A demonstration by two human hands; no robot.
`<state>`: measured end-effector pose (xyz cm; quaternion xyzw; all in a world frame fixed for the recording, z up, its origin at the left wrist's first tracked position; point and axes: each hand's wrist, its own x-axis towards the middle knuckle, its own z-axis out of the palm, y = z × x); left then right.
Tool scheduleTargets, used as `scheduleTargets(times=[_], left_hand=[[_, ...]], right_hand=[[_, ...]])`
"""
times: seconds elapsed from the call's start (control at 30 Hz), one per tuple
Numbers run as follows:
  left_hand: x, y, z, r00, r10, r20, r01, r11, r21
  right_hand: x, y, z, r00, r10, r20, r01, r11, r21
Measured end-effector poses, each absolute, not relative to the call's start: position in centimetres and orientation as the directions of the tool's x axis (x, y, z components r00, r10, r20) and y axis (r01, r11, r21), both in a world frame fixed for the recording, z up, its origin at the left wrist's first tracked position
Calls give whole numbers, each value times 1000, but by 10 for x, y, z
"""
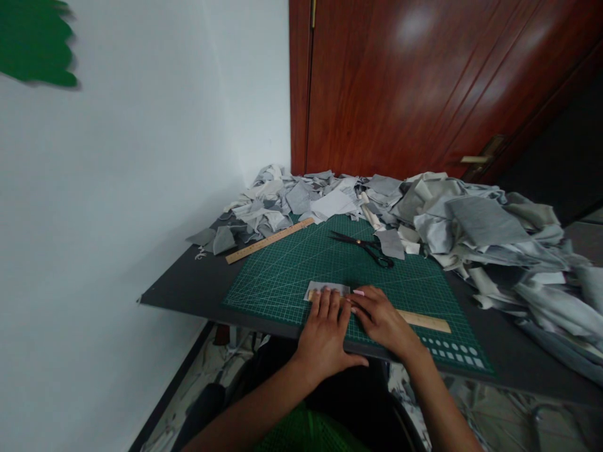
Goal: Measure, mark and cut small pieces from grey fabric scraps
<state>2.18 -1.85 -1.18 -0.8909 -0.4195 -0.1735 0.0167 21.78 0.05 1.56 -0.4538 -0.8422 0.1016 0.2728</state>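
Apparently for steadiness, left hand (pixel 324 342), fingers slightly spread, is pressing ruler (pixel 426 321) onto cloth (pixel 342 286) near mat (pixel 330 263) front edge; right hand (pixel 384 319): cannot tell grip.

From here I see a dark surface (pixel 186 295) carrying a gridded green cutting mat (pixel 282 276), pale threads (pixel 201 253), grey and white fabric scraps (pixel 271 210) along the back, a taller cloth pile (pixel 485 220) at right, and a wooden ruler (pixel 268 241) across the mat's left edge.
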Motion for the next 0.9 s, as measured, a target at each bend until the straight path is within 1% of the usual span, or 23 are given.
scheduleTargets(times=[0.2, 0.77, 0.9], left_hand=[[23, -19, -10, 568, 757, 324, 770, -627, 114], [23, -20, -3, 576, 768, 282, 768, -626, 136], [23, -20, -1, 574, 773, 270, 772, -621, 135]], right_hand=[[218, 2, 13, -450, 809, 379, 703, 583, -409], [213, 1, 13, -420, 824, 381, 689, 563, -457], [213, 2, 11, -417, 827, 377, 703, 556, -443]])
